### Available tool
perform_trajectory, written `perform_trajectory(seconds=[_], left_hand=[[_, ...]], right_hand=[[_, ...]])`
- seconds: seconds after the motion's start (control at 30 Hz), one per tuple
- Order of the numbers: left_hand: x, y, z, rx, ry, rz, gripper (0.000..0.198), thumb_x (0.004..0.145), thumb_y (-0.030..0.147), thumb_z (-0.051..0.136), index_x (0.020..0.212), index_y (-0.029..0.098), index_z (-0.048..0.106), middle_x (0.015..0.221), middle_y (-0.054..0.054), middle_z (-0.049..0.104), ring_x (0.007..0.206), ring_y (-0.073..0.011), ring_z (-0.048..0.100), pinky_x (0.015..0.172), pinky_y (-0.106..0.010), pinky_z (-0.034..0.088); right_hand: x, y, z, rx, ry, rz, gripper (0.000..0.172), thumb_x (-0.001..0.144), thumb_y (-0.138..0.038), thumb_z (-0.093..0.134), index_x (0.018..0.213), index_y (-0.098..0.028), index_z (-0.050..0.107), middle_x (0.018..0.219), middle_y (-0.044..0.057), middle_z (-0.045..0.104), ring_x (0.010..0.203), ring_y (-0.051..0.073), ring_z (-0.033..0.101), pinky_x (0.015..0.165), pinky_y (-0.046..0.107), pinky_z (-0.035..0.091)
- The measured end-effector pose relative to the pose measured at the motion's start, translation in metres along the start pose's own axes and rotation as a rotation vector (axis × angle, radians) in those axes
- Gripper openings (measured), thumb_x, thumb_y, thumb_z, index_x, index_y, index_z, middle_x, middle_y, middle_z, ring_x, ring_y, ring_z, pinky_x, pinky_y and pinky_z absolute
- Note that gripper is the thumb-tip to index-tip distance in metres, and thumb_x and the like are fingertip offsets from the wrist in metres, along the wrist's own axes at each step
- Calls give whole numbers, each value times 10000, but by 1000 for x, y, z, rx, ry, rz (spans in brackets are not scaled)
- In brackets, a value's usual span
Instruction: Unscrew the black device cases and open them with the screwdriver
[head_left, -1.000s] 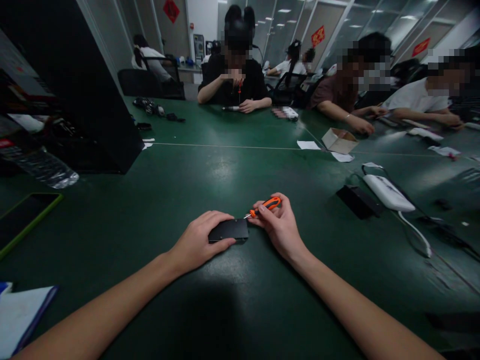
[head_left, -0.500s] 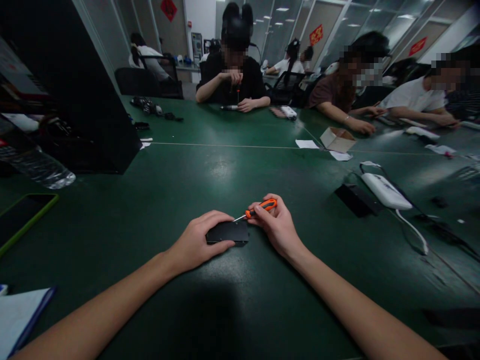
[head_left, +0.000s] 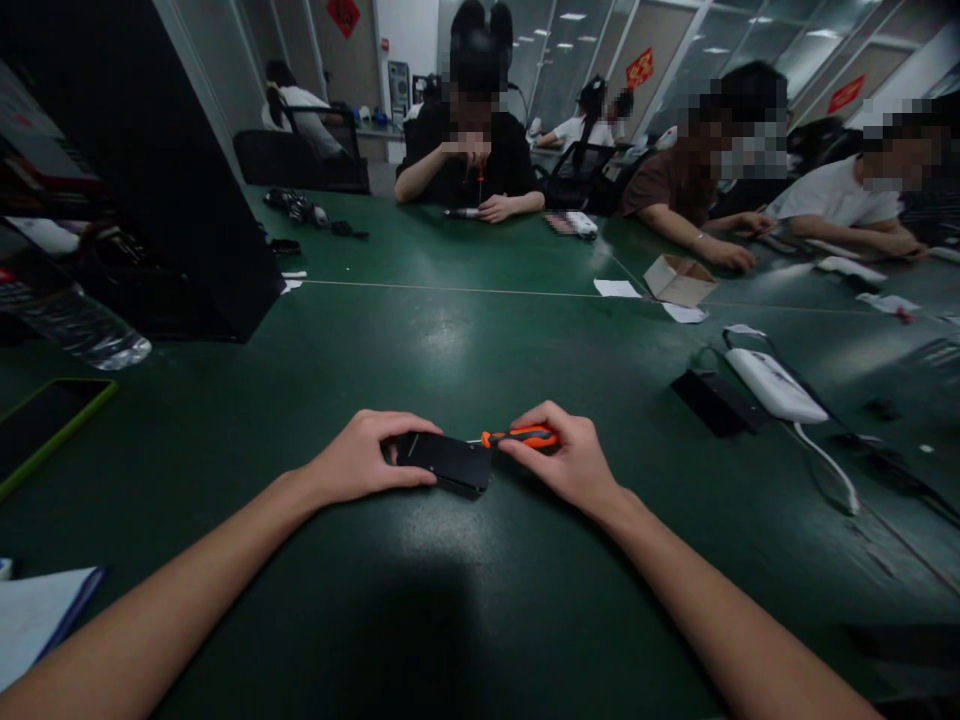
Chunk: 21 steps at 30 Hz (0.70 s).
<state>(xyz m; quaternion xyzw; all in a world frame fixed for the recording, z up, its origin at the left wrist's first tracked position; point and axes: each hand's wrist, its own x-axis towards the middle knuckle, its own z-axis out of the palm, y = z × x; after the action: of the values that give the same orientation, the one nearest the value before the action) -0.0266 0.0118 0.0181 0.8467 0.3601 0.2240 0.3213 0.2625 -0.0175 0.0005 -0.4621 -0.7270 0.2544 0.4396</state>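
Note:
My left hand (head_left: 373,452) grips the left end of a small black rectangular box (head_left: 450,462) close above or on the green table (head_left: 420,350); I cannot tell whether it touches. Thumb and fingers lie along its two long sides. In my right hand (head_left: 570,455) is a screwdriver (head_left: 529,437) with an orange and black handle. Its shaft points left and runs to the far edge of the box near the right end, where the tip is hidden.
To the right lie a white power strip (head_left: 776,385) with cables and a black block (head_left: 716,402). A phone in a green case (head_left: 56,420) and a plastic bottle (head_left: 90,325) are at left. Across the table a person (head_left: 469,150) holds another screwdriver; an open cardboard box (head_left: 679,280) stands farther right.
My left hand has shifted left along the box, and the box has turned so its right end comes nearer me. The screwdriver has tipped from slanting to nearly level.

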Motion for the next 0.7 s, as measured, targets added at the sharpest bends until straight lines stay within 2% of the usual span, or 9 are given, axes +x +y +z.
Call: perform_trajectory(seconds=[0.1, 0.27, 0.5, 0.7], left_hand=[[1, 1, 0, -36, -20, -38, 469, 774, 471, 822, 1152, 205, 741, 1029, -61, 759, 735, -165, 650, 596, -239, 464], [1, 2, -1, -49, -17, -47, 460, 779, 452, 816, 1157, 202, 744, 978, -56, 754, 677, -140, 608, 570, -226, 434], [1, 0, 0, -96, -30, -54, 473, 792, 439, 805, 1192, 196, 735, 1051, -75, 753, 636, -117, 575, 555, -216, 435], [1, 2, 1, -64, -5, -59, 474, 778, 437, 818, 1174, 187, 742, 951, -51, 747, 589, -107, 540, 542, -218, 423]], right_hand=[[3, 7, -12, -201, -164, -199, 195, 896, -408, 693, 952, -223, 717, 842, 56, 753, 708, 176, 691, 680, 307, 552], [2, 4, -6, -239, -238, -261, 221, 968, -371, 587, 1067, -232, 728, 898, 65, 755, 754, 178, 691, 714, 308, 556], [0, -3, 5, -157, -216, -186, 247, 974, -342, 567, 1103, -224, 741, 897, 72, 746, 778, 183, 688, 742, 325, 558], [3, -3, 8, 0, -282, 34, 257, 963, -378, 576, 1040, -247, 783, 1008, 53, 796, 869, 219, 737, 786, 352, 567]])
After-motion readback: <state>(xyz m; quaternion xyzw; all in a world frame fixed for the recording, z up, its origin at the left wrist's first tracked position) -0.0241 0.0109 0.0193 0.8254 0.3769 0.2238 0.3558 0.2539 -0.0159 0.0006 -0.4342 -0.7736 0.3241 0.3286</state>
